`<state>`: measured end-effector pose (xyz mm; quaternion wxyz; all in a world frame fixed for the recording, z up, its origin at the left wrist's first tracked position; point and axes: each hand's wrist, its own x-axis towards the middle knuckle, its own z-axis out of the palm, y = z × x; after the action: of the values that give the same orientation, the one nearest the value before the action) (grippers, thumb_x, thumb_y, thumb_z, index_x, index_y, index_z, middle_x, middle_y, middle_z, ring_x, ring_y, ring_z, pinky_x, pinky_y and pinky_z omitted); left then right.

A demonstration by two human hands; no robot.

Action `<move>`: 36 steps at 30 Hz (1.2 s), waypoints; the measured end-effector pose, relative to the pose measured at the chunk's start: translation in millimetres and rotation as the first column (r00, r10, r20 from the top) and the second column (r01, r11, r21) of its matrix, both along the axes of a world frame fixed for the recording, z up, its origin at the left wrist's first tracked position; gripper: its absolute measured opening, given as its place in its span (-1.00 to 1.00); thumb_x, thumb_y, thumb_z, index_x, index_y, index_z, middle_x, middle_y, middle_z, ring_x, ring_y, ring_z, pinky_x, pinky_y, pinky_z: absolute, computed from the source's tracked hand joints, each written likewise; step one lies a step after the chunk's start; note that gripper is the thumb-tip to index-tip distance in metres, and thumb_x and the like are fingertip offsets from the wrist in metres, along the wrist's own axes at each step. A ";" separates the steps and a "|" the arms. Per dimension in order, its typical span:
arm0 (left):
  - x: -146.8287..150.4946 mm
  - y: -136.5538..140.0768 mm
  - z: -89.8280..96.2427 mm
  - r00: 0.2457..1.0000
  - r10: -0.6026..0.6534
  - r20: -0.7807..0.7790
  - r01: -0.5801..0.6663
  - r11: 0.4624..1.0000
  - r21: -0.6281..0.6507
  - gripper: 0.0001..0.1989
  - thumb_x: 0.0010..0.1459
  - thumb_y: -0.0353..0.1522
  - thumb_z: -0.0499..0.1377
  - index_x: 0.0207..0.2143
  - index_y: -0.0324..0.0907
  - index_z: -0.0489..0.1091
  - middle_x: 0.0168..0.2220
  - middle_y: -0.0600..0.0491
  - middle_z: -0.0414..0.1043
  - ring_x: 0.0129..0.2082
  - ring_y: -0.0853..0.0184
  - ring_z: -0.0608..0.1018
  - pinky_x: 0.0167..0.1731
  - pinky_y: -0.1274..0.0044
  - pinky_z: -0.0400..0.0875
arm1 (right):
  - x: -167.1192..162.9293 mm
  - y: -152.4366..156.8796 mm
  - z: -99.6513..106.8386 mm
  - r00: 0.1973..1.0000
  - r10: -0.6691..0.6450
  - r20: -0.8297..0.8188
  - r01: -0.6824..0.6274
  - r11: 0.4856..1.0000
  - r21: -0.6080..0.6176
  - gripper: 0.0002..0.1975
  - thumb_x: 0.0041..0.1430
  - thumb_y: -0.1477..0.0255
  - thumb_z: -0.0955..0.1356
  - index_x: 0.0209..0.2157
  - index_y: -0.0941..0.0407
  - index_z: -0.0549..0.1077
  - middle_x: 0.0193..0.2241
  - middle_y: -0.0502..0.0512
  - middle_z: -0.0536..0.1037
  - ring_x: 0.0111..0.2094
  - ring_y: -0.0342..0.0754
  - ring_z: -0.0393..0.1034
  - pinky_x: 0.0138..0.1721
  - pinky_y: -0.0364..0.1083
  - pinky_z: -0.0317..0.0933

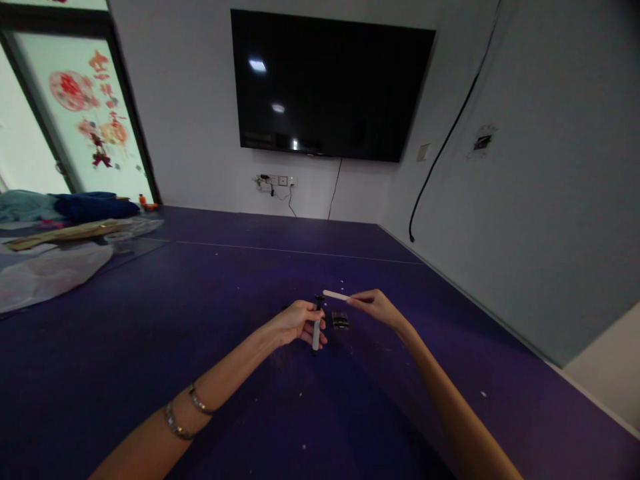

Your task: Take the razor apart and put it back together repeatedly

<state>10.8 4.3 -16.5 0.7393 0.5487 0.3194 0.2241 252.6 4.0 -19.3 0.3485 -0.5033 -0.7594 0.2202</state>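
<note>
My left hand (299,321) is closed around what looks like a razor (317,333), with a pale grey handle and a black head at the top. It is held nearly upright above the purple surface. Between its thumb and fingers my right hand (374,305) pinches a flat pale stick (335,295), like a craft stick. The stick's rounded free end points left and lies close to the razor's head; whether they touch I cannot tell. Just right of the razor, a small clear case (341,321) with dark pieces in it rests on the surface.
White specks dot the purple surface (225,400). Clear plastic sheeting (55,273) and folded blue cloth (95,207) lie at the far left. Behind hangs a television (330,87) above wall sockets (283,181). A black cable (445,137) dangles along the right wall.
</note>
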 end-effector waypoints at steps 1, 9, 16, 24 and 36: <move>-0.1 -0.6 0.7 1.000 -0.011 0.002 0.011 1.000 0.008 -0.85 0.04 -0.38 0.13 -0.37 -0.26 0.20 -0.49 0.06 0.34 -0.59 0.27 0.52 -0.53 0.35 0.43 | 1.4 -0.2 -0.1 0.999 -0.033 -0.001 0.033 0.999 0.011 -0.62 0.03 0.15 0.29 -0.34 0.15 0.57 -0.45 0.05 0.56 -0.42 -0.05 0.37 -0.40 -0.15 0.18; -6.3 0.2 12.7 0.997 0.071 0.023 -0.074 0.955 0.287 -0.86 0.08 -0.34 0.09 -0.36 -0.21 0.19 -0.53 0.09 0.32 -0.62 0.38 0.47 -0.58 0.50 0.38 | 10.0 7.2 -1.7 0.960 -0.230 -0.158 0.239 0.970 0.042 -0.53 0.10 0.16 0.20 -0.26 0.23 0.53 -0.56 0.07 0.50 -0.65 -0.20 0.20 -0.61 -0.20 0.04; -12.9 10.1 24.8 0.979 0.169 0.112 -0.202 0.787 0.583 -0.95 0.07 -0.42 0.08 -0.37 -0.22 0.23 -0.52 0.10 0.32 -0.52 0.44 0.45 -0.52 0.61 0.32 | 9.4 18.0 -9.2 0.947 -0.286 -0.146 0.298 0.953 0.063 -0.51 0.03 0.21 0.27 -0.07 0.23 0.45 -0.55 0.09 0.51 -0.58 -0.15 0.30 -0.60 -0.21 0.08; -13.7 11.7 24.5 0.980 0.158 0.125 -0.201 0.749 0.632 -0.94 0.07 -0.42 0.07 -0.36 -0.22 0.25 -0.50 0.09 0.32 -0.51 0.41 0.46 -0.49 0.57 0.33 | -6.2 6.4 -1.8 0.941 -0.314 -0.124 0.324 0.944 0.066 -0.65 0.07 0.22 0.25 -0.31 0.18 0.53 -0.54 0.09 0.55 -0.68 -0.18 0.31 -0.60 -0.19 0.15; -11.6 10.5 20.6 0.988 0.117 0.101 -0.155 0.740 0.655 -0.95 0.10 -0.43 0.03 -0.33 -0.22 0.23 -0.50 0.10 0.32 -0.51 0.43 0.47 -0.45 0.59 0.36 | -44.2 -17.0 -19.5 0.766 -0.502 0.403 0.473 0.863 0.177 -0.75 0.03 0.32 0.27 -0.58 0.12 0.49 -0.57 0.17 0.54 -0.49 -0.01 0.44 -0.53 -0.16 0.08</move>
<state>-0.8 14.8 4.2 0.4878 0.7434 0.2389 0.3902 208.4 -13.0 -38.8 0.2312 -0.7074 -0.6676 -0.0208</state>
